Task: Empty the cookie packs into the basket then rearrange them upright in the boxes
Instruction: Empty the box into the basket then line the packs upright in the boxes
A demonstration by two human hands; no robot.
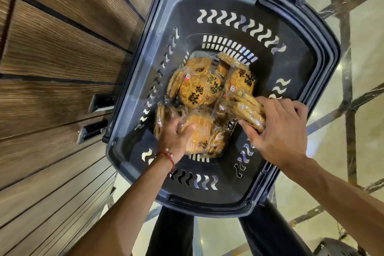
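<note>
Both of my hands are down inside the deep dark-grey plastic basket with wavy slots in its walls [295, 72]. On its floor lies a loose heap of clear-wrapped packs of round golden-brown cookies [199, 89], most of them flat with their black printed characters facing up, a few tipped on edge.

My left hand [176, 135] is at the near side of the heap. Its thumb lies on top of the flat cookie pack [199, 133] there and the fingers curl round that pack's left edge, so it is clamped on it. The pack sits on the heap among the others. A thin red beaded bracelet [166, 155] sits on that wrist.

My right hand [280, 131] is at the right side of the heap, fingers wrapped over a bundle of wrapped cookies standing on edge [249, 110], gripping it tight. The bundle touches the packs beside it.

A ribbed brown wooden panel wall [52, 48] runs along the left, a glossy pale floor with dark lines [369, 37] lies to the right, and my dark trousers [172, 233] show below the basket
</note>
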